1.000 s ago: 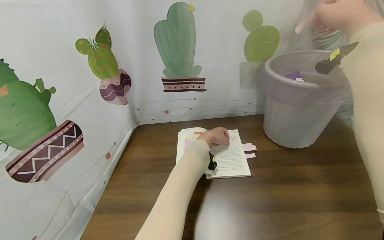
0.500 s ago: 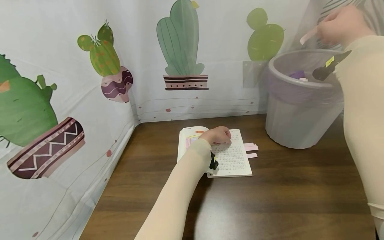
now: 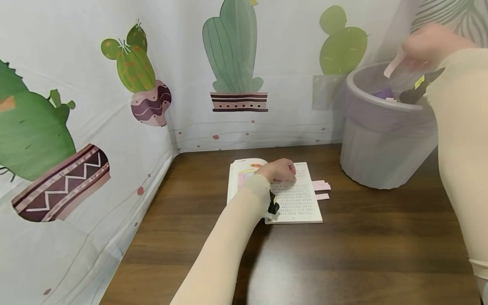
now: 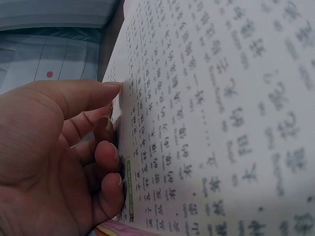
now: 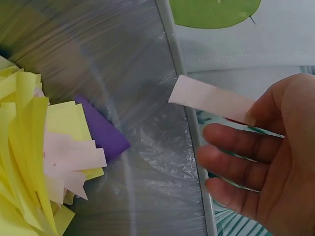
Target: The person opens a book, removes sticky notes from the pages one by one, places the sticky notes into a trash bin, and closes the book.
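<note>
An open book (image 3: 295, 199) with printed text lies on the table, and pink paper tabs (image 3: 321, 185) stick out from its right edge. My left hand (image 3: 280, 170) rests on the upper part of its page. In the left wrist view, the thumb is extended and the other fingers are loosely bent against the page (image 4: 197, 123). My right hand (image 3: 428, 44) is over the bin's mouth, pinching a pink paper strip (image 5: 211, 98) between thumb and forefinger. The strip's free end points toward the inside of the grey bin (image 3: 385, 156).
Inside the bin, a clear plastic liner (image 5: 162, 147) holds yellow paper slips (image 5: 29, 147), pink scraps (image 5: 74, 157) and a purple piece (image 5: 106, 130). A cactus-print curtain (image 3: 289, 118) hangs behind the brown wooden table (image 3: 343, 262).
My right hand has come down toward the bin's mouth with the pink strip. The left hand stays on the book. The whole head view has shifted slightly.
</note>
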Demonstrator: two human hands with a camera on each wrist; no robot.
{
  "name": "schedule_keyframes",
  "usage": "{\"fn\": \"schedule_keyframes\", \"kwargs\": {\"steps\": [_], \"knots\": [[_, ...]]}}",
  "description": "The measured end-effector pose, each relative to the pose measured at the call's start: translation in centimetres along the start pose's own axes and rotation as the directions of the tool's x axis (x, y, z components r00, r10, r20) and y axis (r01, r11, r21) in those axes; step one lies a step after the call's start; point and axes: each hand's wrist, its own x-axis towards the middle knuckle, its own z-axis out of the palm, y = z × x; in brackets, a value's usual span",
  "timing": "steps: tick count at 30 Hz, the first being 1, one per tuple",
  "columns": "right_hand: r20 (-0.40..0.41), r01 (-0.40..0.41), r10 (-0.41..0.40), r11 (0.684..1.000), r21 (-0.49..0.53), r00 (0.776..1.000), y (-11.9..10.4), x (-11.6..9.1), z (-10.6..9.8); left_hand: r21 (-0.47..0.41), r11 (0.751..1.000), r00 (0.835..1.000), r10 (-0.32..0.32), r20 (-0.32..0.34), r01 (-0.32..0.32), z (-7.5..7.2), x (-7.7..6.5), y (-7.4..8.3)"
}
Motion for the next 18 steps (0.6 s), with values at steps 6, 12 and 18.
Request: {"fn": "schedule_keyframes", "kwargs": {"steps": [6,12,18], "knots": [[0.056,-0.005,0.004,1.000,0.019,0.998,0.2,0.8,0.3,-0.015,1.000,1.000,0.000,0.003,0.000,0.0,0.0,0.0],[0.082,-0.005,0.004,1.000,0.017,0.997,-1.3,-0.6,0.4,-0.003,1.000,1.000,0.004,0.013,-0.004,0.0,-0.2,0.1],[0.094,-0.001,-0.001,1.000,0.028,0.996,-2.1,-2.0,0.2,0.009,1.000,1.000,0.000,0.013,-0.001,0.2,-0.1,0.3]]}}
